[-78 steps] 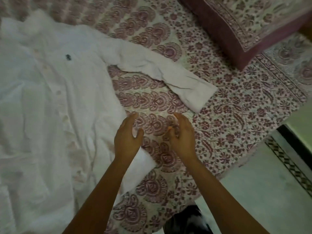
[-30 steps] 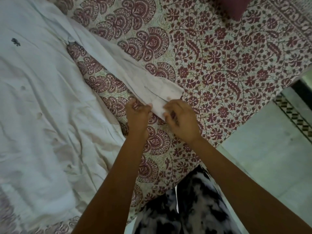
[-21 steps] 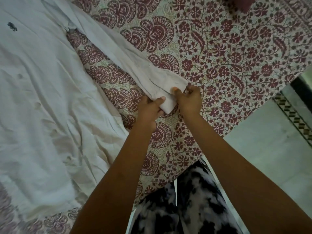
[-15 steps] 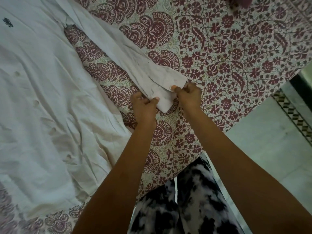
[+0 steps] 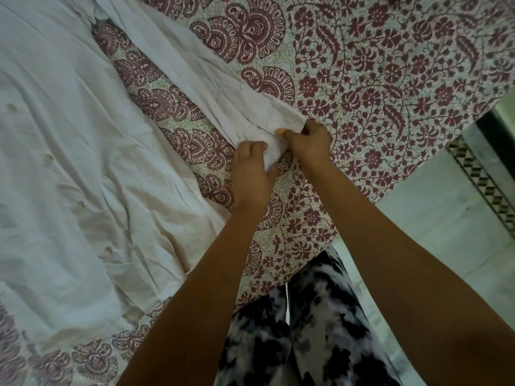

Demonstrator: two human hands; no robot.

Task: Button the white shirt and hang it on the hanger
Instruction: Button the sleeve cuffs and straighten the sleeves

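Left hand (image 5: 252,168) shifted onto cuff, pressing it; right hand (image 5: 308,140) pinches cuff edge of white shirt (image 5: 69,151).

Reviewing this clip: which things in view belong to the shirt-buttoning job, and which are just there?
In the job:
white shirt, spread on the bed
its sleeve cuff, pinched by both hands
left hand
right hand

Just there:
patterned bedsheet
tiled floor

No hanger is in view.

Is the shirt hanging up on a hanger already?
No, the white shirt lies flat on the patterned bedsheet, with the left hand and right hand pinching its sleeve cuff.
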